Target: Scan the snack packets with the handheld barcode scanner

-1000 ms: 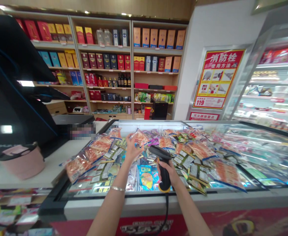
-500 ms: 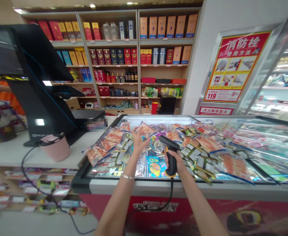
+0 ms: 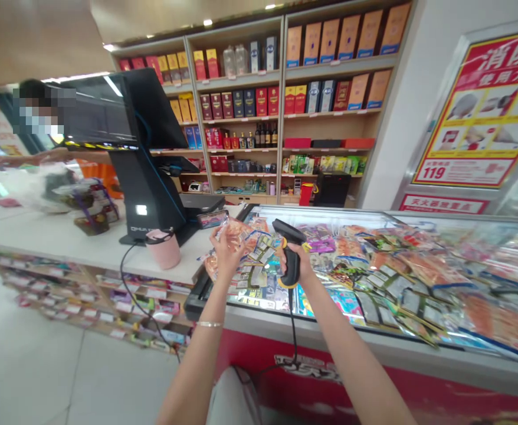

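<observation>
My left hand (image 3: 227,250), with a silver bangle at its wrist, pinches a clear plastic food packet (image 3: 238,229) with orange-pink contents. The packet is held above the left end of a glass-topped chest freezer (image 3: 263,321). In my right hand (image 3: 302,263) is a black and yellow barcode scanner (image 3: 291,268), gripped by its handle. Its head points up and left, near the packet but apart from it. From the handle a black cable (image 3: 293,324) hangs down. Below and right of my hands, many similar orange packets (image 3: 427,268) and green-and-white packets (image 3: 378,307) lie spread over the freezer top.
On the white counter (image 3: 108,251) to the left stand a cash register screen (image 3: 157,112), a pink cup (image 3: 164,251) and a phone (image 3: 212,219). A person (image 3: 40,156) is behind the counter. Shelves of boxed bottles (image 3: 241,103) line the back wall.
The view has swung left, bringing the person into sight. My left hand has carried the packet left toward the counter, and my right hand has moved left with the scanner.
</observation>
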Demonstrator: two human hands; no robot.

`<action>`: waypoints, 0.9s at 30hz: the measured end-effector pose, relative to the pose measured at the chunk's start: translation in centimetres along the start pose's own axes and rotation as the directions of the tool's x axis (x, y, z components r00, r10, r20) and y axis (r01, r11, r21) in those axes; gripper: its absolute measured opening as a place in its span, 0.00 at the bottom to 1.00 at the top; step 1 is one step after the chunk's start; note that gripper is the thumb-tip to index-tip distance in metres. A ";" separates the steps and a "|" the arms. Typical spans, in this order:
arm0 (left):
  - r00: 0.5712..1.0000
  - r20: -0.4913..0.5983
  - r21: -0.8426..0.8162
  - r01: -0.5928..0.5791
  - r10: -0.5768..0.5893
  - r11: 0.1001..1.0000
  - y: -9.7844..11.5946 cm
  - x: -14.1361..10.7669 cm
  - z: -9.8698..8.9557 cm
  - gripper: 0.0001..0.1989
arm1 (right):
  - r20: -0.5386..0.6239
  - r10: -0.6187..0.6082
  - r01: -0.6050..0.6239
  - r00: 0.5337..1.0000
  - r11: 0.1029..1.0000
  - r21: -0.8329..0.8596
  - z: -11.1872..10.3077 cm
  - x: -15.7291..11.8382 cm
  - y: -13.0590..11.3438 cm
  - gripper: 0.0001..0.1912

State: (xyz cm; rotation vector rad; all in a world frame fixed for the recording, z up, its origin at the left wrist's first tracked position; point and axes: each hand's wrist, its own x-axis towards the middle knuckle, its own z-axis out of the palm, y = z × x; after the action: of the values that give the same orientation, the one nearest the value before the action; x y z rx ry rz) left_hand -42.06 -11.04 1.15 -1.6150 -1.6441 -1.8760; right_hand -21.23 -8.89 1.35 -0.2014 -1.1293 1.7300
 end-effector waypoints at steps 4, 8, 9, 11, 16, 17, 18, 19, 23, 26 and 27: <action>0.997 -0.002 0.375 0.072 -0.076 0.924 -2.2 -3.3 0.2 0.27 | -0.061 0.123 -0.122 0.990 0.992 0.031 -0.9 2.2 4.5 0.14; 0.992 -0.085 0.611 0.128 -0.097 0.781 -2.6 -5.9 1.5 0.31 | -0.085 0.250 -0.249 0.964 0.968 0.019 -2.7 3.0 7.5 0.16; 0.992 -0.088 0.627 0.127 -0.093 0.768 -2.6 -6.1 1.7 0.32 | -0.080 0.271 -0.271 0.959 0.962 0.012 -3.1 3.0 7.9 0.16; 0.993 -0.080 0.645 0.121 -0.091 0.754 -2.6 -6.1 1.9 0.33 | -0.074 0.305 -0.305 0.950 0.952 0.006 -3.8 3.1 8.3 0.18; 0.995 -0.047 0.679 0.095 -0.086 0.728 -3.2 -5.5 1.6 0.32 | -0.077 0.320 -0.319 0.944 0.947 0.020 -4.4 2.9 8.5 0.19; 0.995 -0.044 0.680 0.092 -0.084 0.728 -3.3 -5.5 1.6 0.32 | -0.080 0.309 -0.308 0.948 0.951 0.029 -4.3 2.9 8.5 0.18; 0.996 -0.043 0.678 0.089 -0.082 0.730 -3.4 -5.5 1.6 0.31 | -0.084 0.295 -0.293 0.952 0.955 0.039 -4.3 2.8 8.4 0.17; 0.996 -0.040 0.675 0.087 -0.081 0.733 -3.4 -5.5 1.6 0.31 | -0.090 0.279 -0.275 0.956 0.960 0.050 -4.2 2.8 8.4 0.16; 0.997 -0.031 0.663 0.073 -0.070 0.745 -3.5 -5.5 1.8 0.29 | -0.119 0.238 -0.230 0.964 0.970 0.076 -3.7 2.8 8.2 0.15; 0.998 -0.029 0.652 0.060 -0.054 0.755 -3.6 -5.6 1.9 0.28 | -0.146 0.226 -0.216 0.963 0.973 0.084 -3.4 2.6 8.1 0.15; 0.998 -0.032 0.649 0.058 -0.049 0.759 -3.7 -5.6 1.8 0.28 | -0.156 0.221 -0.209 0.963 0.974 0.086 -3.3 2.5 8.0 0.15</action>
State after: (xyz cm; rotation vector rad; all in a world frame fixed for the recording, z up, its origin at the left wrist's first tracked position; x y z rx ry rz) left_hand -41.33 -10.95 -5.74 -1.2466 -2.0379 -1.1009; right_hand -25.70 -5.27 -5.65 -0.4304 -0.9528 1.9022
